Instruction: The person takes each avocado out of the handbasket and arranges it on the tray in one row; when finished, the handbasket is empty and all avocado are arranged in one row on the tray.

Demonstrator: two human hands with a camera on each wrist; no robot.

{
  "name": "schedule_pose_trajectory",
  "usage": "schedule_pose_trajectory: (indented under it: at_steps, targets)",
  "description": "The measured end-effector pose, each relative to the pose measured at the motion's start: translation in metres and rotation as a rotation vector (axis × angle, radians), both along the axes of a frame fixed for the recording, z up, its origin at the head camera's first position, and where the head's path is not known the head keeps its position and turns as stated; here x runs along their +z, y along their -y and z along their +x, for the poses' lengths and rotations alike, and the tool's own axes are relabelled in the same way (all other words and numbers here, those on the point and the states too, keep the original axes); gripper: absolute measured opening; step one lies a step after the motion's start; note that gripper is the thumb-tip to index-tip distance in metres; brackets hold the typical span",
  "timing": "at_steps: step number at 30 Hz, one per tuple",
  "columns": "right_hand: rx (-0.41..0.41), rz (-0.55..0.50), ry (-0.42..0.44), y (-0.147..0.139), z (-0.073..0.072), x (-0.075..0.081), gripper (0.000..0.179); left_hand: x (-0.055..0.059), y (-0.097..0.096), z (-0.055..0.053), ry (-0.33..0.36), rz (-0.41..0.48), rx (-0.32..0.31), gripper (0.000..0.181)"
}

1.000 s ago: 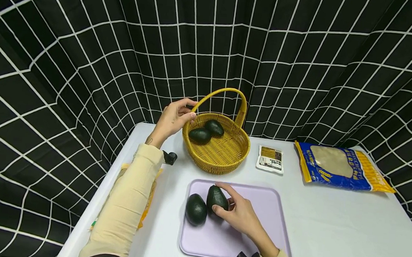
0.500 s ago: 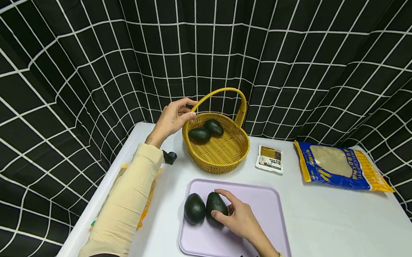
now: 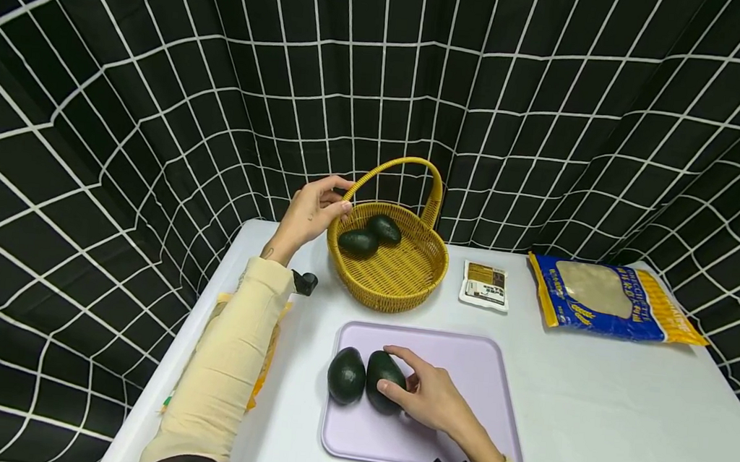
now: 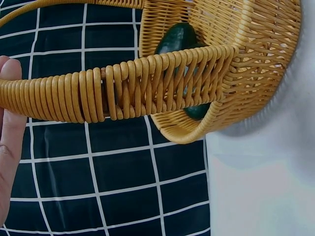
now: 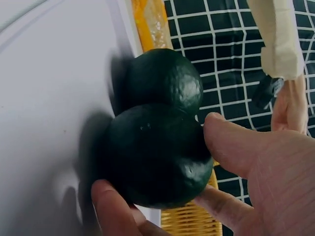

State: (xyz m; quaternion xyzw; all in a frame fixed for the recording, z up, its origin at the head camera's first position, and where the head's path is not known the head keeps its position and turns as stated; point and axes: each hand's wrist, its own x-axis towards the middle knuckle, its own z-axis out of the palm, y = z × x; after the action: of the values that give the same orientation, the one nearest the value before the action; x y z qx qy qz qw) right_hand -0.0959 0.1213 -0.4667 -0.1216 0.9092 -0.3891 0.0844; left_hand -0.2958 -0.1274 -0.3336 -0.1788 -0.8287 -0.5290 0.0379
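My left hand (image 3: 309,212) pinches the handle of a yellow wicker basket (image 3: 397,300) at its left side. The woven handle (image 4: 54,98) fills much of the left wrist view, with the thumb and a finger at its edge. Two dark green avocados (image 3: 359,243) lie in the basket's left part. On a pale lilac tray (image 3: 465,354), my right hand (image 3: 435,396) holds an avocado (image 3: 377,368), thumb and fingers spread round it. Against that fruit, on its left, leans another avocado (image 3: 346,376). The right wrist view shows the held avocado (image 5: 147,152) touching its neighbour (image 5: 162,78).
Right of the basket lies a small white and brown packet (image 3: 486,286). Farther right is a blue and yellow bag (image 3: 612,301). An orange-edged package (image 3: 268,368) is partly hidden under my left forearm. A black curtain with white grid lines (image 3: 409,67) surrounds the white table (image 3: 623,418).
My right hand and its avocado have shifted slightly left and toward me on the tray. The neighbouring avocado has slid a little left. The left hand and basket stay practically still.
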Motion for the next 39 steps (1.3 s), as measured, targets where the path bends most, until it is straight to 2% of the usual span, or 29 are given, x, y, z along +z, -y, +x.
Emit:
schedule_pose_trajectory:
  at_steps: [25, 32, 39]
  targets:
    - [0.068, 0.026, -0.012, -0.011, -0.003, 0.005, 0.065, 0.001, 0.0, 0.0, 0.008, -0.012, 0.01, 0.034]
    - [0.063, 0.022, 0.001, -0.016, -0.011, 0.012, 0.068, 0.0, 0.0, -0.001, -0.002, -0.001, 0.007, 0.033]
    - [0.064, 0.035, -0.017, -0.021, -0.029, 0.029, 0.066, 0.0, 0.0, -0.001, 0.005, 0.001, 0.01, 0.033]
